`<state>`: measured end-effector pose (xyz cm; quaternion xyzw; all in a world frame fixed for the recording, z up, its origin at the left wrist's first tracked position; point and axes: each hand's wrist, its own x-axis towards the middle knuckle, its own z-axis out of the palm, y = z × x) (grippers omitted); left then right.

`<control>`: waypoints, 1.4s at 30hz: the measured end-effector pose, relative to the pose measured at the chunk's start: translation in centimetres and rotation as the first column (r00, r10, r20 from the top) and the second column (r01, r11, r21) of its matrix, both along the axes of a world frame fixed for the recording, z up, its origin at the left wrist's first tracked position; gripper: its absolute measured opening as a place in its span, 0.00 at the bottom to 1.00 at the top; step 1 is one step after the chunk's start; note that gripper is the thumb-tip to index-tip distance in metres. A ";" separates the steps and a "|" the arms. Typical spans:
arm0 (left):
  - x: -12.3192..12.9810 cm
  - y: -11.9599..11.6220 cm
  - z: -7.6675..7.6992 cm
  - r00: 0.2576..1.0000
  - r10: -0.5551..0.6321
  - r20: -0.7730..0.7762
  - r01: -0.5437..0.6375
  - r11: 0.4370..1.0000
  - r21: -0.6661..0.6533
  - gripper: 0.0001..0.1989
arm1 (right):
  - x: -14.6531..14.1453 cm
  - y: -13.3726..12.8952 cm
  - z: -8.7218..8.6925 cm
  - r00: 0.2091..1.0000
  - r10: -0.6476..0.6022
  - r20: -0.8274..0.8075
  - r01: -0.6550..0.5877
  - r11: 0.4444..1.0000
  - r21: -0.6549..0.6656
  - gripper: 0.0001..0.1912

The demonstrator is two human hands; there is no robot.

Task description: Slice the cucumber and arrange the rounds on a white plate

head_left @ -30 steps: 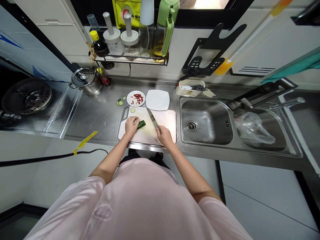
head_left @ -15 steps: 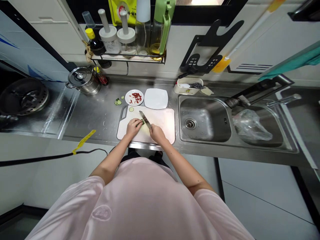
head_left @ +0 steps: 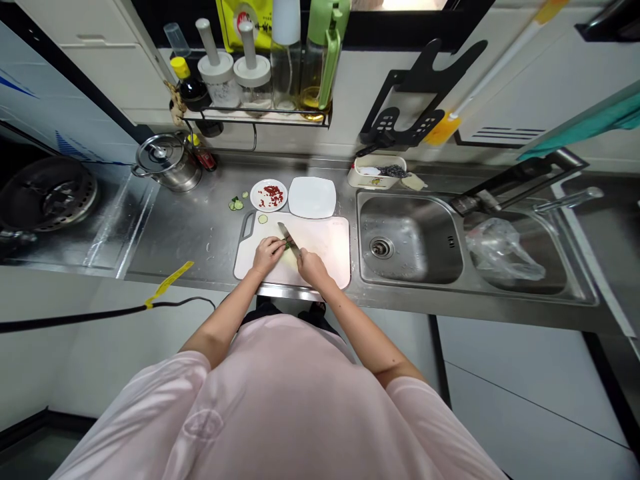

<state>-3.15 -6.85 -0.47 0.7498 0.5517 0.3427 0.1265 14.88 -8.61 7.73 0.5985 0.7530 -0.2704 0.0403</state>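
On the white cutting board (head_left: 330, 243), my right hand (head_left: 313, 268) is closed around the handle of a kitchen knife (head_left: 289, 237), its blade slanting away to the upper left. My left hand (head_left: 269, 255) is closed, with its fingertips pressing on a small piece of cucumber (head_left: 287, 245) right beside the blade. Most of that piece is hidden by the fingers and the knife. A pale cucumber slice (head_left: 263, 219) lies alone near the board's upper left corner, by the grey handle.
Behind the board stand a round plate (head_left: 255, 192) of chopped red pieces and a white square plate (head_left: 313, 197). Cucumber scraps (head_left: 236, 203) lie left of them. A lidded pot (head_left: 167, 163) is farther left; the sink (head_left: 410, 240) is to the right. A bottle rack (head_left: 257, 120) hangs above.
The knife and my right hand have shifted slightly up and left, toward my left fingertips. A little more green shows beside the blade. My left hand stays nearly in place.
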 end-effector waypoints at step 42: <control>0.3 0.0 0.4 1.000 0.012 -0.007 -0.013 0.998 -0.061 0.11 | 1.1 -1.2 1.1 0.999 0.034 0.018 -0.032 0.993 -0.113 0.11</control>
